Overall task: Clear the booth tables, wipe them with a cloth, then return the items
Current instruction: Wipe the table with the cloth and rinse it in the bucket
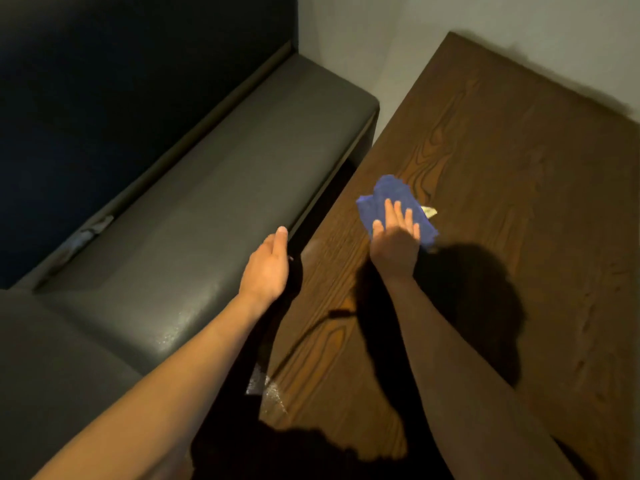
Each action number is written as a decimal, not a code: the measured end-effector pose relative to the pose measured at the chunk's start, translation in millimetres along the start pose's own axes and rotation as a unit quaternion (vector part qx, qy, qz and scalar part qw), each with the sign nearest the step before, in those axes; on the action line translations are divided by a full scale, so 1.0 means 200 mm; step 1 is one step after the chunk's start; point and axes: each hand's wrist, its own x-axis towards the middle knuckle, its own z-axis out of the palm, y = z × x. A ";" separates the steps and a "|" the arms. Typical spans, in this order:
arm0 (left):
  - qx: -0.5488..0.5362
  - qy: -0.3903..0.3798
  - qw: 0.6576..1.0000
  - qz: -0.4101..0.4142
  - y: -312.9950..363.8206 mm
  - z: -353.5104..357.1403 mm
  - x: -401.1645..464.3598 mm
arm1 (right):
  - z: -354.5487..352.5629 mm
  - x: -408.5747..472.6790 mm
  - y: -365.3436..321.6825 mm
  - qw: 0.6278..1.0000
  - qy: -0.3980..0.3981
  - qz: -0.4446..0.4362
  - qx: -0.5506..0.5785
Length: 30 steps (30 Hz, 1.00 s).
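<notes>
A dark wooden booth table (502, 161) fills the right of the view. On it lies a crumpled blue cloth (388, 195), and my right hand (394, 237) presses flat on the cloth with straight fingers. A small pale scrap (429, 212) pokes out at the cloth's right edge. My left hand (270, 268) hovers over the gap between the table's left edge and the seat, fingers straight, holding nothing.
A grey padded booth seat (207, 188) with a dark backrest (121, 98) runs along the left. A pale wall (519, 19) stands behind the table. A narrow dark gap separates seat and table.
</notes>
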 end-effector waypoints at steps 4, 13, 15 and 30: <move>-0.085 0.027 0.996 -0.027 -0.06 -0.10 0.06 | 0.12 -0.04 -0.23 0.989 -0.027 -0.135 0.055; -0.092 0.046 0.995 0.016 -0.05 -0.17 -0.04 | 0.07 -0.68 -0.25 0.944 -0.138 -0.290 0.080; -0.094 0.036 0.995 0.020 -0.05 -0.17 -0.05 | 0.05 -0.64 -0.20 0.944 -0.128 -0.297 0.071; -0.110 0.032 0.990 0.086 -0.30 -0.28 -0.39 | 0.08 -0.93 -0.49 0.958 -0.148 -0.239 0.049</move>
